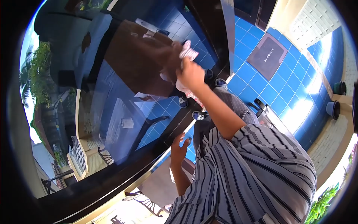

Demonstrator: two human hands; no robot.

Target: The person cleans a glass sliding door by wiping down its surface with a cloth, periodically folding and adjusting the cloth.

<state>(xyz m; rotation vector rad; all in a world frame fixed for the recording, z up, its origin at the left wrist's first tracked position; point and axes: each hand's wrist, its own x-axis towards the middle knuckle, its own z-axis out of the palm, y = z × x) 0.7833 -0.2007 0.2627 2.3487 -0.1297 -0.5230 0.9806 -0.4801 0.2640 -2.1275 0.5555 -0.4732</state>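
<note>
My right hand is closed around a pink-and-white striped cloth at a large dark glass pane. Part of the cloth sticks out above my fingers, and more hangs below the hand. Whether the cloth presses on the glass I cannot tell for sure; a reflection of the hand and arm shows right beside it. Lower down, my left hand is held near the pane's bottom frame, its fingers apart and nothing visibly held.
Blue floor tiles run along the right, with a grey mat marked "BATHROOM". Pots stand by the low wall. A metal-legged item is close beside my legs. A dark frame edges the glass, and ornate metalwork lies below.
</note>
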